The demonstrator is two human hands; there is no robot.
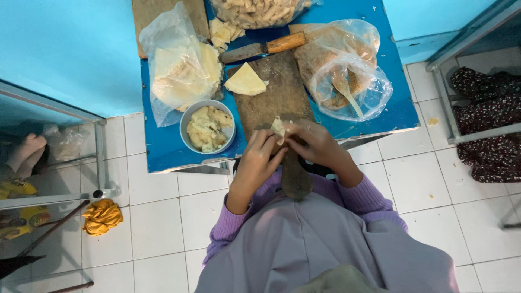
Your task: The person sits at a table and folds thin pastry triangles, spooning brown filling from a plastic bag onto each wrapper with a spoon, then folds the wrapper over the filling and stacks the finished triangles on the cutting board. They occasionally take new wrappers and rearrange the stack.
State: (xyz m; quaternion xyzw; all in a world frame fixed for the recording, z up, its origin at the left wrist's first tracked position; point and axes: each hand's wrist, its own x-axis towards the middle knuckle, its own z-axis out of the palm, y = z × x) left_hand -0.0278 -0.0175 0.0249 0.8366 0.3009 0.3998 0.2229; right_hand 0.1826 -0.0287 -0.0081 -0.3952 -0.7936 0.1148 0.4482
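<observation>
Both my hands meet over the near end of a long wooden cutting board (pixel 271 92). My left hand (pixel 258 160) and my right hand (pixel 317 146) pinch a small pale folded piece of dough wrapper (pixel 279 128) between their fingertips. A triangular pale wrapper sheet (pixel 245 80) lies further up the board. Left of the board stands a grey bowl (pixel 187 116) holding lumpy yellowish filling (pixel 207 128). A knife with a wooden handle (pixel 266 47) lies across the top of the board.
The blue table (pixel 163 146) also carries a plastic bag of pale sheets (pixel 182 73), a clear bag with a wooden spoon (pixel 347 89), and a bag of rolled pieces (pixel 260 11). A yellow cloth (pixel 101 216) lies on the white tile floor. Metal frames stand left and right.
</observation>
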